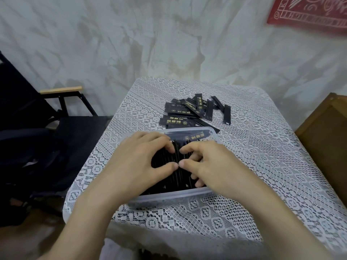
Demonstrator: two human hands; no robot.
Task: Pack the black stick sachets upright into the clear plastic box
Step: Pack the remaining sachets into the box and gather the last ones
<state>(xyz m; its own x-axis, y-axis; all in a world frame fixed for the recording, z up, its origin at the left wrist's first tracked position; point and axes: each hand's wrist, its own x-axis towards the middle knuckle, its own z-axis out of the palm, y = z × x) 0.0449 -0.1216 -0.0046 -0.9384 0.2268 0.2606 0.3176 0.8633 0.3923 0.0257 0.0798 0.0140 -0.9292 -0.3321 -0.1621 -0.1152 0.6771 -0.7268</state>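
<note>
Surface: one small table under a white lace cloth (262, 166), pushed up against a mottled whitewashed wall (150, 44). One red patterned cloth (309, 14) hangs on the wall top right. One dark folding chair (28, 119) with a light wooden armrest (61, 90) stands left of the table. One brown wooden cabinet (323, 137) sits on the right, just beside the table edge.

Counts:
- 1 clear plastic box (169, 196), on the cloth at the near middle of the table.
- upright sachets (174, 177): a dense row standing on end inside the box, filling most of it. Too tightly packed and too covered by hands to count.
- 1 leaning sachet (195, 136), printed face up, tilted against the far wall inside the box.
- loose sachets (187, 111): a pile lying flat on the cloth just beyond the box, roughly a dozen. Overlap stops an exact count. Two or three lie at the right edge of the pile, a little apart from the rest.
- 2 hands, both inside the box.

Hands: left hand (135, 162) has its fingers curled over the tops of the upright sachets and its thumb on the near side, gripping a bunch between them. Right hand (212, 164) does the same from the right, index and thumb pinching the tops, other fingers curled down into the row. The two thumb tips nearly touch at the middle of the box.
</note>
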